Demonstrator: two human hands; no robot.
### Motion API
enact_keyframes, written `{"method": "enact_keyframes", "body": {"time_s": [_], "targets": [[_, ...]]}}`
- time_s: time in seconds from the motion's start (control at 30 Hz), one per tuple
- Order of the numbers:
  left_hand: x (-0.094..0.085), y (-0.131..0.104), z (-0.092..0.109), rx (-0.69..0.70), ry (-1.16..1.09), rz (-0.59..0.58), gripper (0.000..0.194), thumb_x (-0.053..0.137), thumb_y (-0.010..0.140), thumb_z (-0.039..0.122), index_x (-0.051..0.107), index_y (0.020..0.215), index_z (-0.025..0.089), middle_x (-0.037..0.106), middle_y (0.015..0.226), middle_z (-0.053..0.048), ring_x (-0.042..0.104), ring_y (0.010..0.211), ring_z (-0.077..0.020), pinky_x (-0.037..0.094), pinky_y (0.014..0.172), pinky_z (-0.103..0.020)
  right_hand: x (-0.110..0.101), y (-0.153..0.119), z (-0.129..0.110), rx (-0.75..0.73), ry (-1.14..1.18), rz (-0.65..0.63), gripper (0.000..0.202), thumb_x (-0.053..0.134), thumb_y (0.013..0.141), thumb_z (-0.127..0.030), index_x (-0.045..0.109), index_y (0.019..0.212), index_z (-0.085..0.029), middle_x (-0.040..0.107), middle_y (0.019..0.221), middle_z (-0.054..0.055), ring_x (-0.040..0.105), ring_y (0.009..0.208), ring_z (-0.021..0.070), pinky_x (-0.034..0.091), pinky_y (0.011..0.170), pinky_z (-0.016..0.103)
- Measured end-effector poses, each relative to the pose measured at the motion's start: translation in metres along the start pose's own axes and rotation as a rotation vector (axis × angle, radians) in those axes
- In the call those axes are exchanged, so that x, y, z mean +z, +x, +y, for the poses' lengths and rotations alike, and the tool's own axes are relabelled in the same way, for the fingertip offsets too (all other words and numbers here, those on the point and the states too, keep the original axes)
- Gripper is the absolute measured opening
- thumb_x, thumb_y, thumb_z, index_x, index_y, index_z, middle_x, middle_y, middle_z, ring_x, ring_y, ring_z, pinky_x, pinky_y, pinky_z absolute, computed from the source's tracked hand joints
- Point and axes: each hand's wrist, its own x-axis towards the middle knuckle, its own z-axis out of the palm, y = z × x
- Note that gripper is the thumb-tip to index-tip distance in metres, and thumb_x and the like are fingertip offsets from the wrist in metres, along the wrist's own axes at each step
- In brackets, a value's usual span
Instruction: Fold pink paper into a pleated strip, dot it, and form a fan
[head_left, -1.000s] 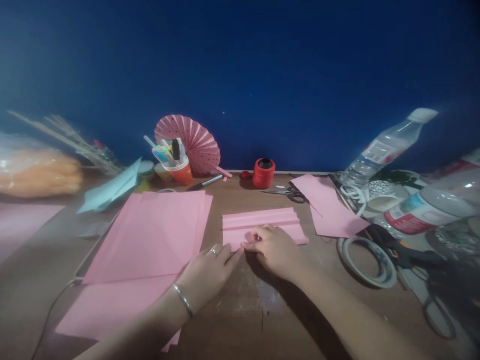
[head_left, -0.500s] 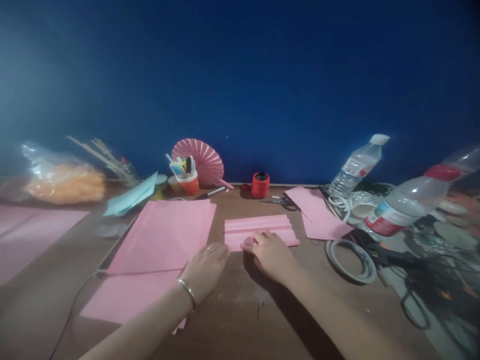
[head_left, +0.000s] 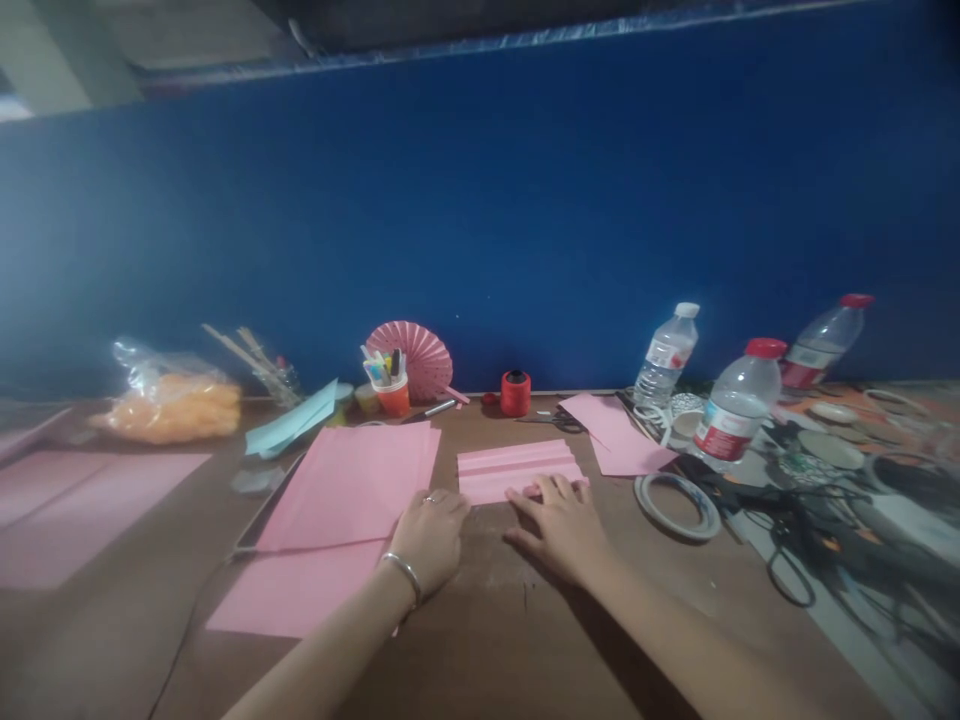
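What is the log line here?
left hand: by pleated sheet; right hand: on its near edge; fan: behind cup

Pink paper (head_left: 517, 468): oblong, accordion-pleated, folds running roughly left to right
Pose: lying flat
Place: below frame center, slightly right

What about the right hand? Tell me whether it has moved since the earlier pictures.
Yes: judged against the red spool, the right hand has shifted rightward, toward the right end of the pleated pink paper.
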Motion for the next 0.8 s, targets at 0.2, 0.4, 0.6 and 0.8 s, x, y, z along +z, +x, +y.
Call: {"method": "enact_keyframes", "body": {"time_s": [0.2, 0.4, 0.6, 0.8], "targets": [[0.001, 0.001, 0.000, -0.048, 0.013, -0.075, 0.039, 0.046, 0.067, 0.008, 0.054, 0.104, 0.019, 0.058, 0.100, -0.006, 0.047, 0.098, -0.0202, 0.029, 0.086, -0.035, 0.002, -0.011, 0.043, 0.165, -0.095, -0.014, 0.047, 0.039, 0.077, -0.059, 0.048, 0.117, -0.035, 0.050, 0.109, 0.009, 0.040, 0.100, 0.0291, 0.025, 0.082, 0.048], [0.008, 0.004, -0.002, -0.059, 0.076, -0.016, 0.021, 0.041, 0.080, 0.023, 0.060, 0.085, 0.015, 0.058, 0.088, -0.009, 0.049, 0.089, -0.0221, 0.034, 0.080, -0.035, 0.005, -0.007, 0.055, 0.074, 0.094, 0.030, 0.027, 0.039, 0.085, -0.037, 0.061, 0.097, -0.025, 0.058, 0.098, 0.006, 0.047, 0.094, 0.0216, 0.032, 0.079, 0.034], [0.009, 0.022, 0.006, 0.043, 0.114, -0.052, 0.020, 0.043, 0.082, 0.020, 0.060, 0.084, 0.010, 0.057, 0.087, -0.012, 0.052, 0.085, -0.0236, 0.041, 0.073, -0.036, 0.010, -0.002, 0.042, -0.018, 0.322, 0.016, 0.020, 0.050, 0.080, -0.035, 0.061, 0.073, -0.019, 0.062, 0.080, 0.004, 0.052, 0.080, 0.0185, 0.035, 0.070, 0.027], [0.019, 0.040, 0.037, 0.277, 0.100, -0.077, 0.021, 0.042, 0.082, 0.013, 0.055, 0.099, 0.015, 0.057, 0.087, -0.008, 0.052, 0.081, -0.0212, 0.044, 0.062, -0.031, 0.018, 0.024, 0.035, 0.101, 0.292, -0.177, 0.015, 0.058, 0.072, -0.033, 0.062, 0.068, -0.019, 0.063, 0.072, 0.002, 0.053, 0.067, 0.0149, 0.031, 0.056, 0.022]]}}
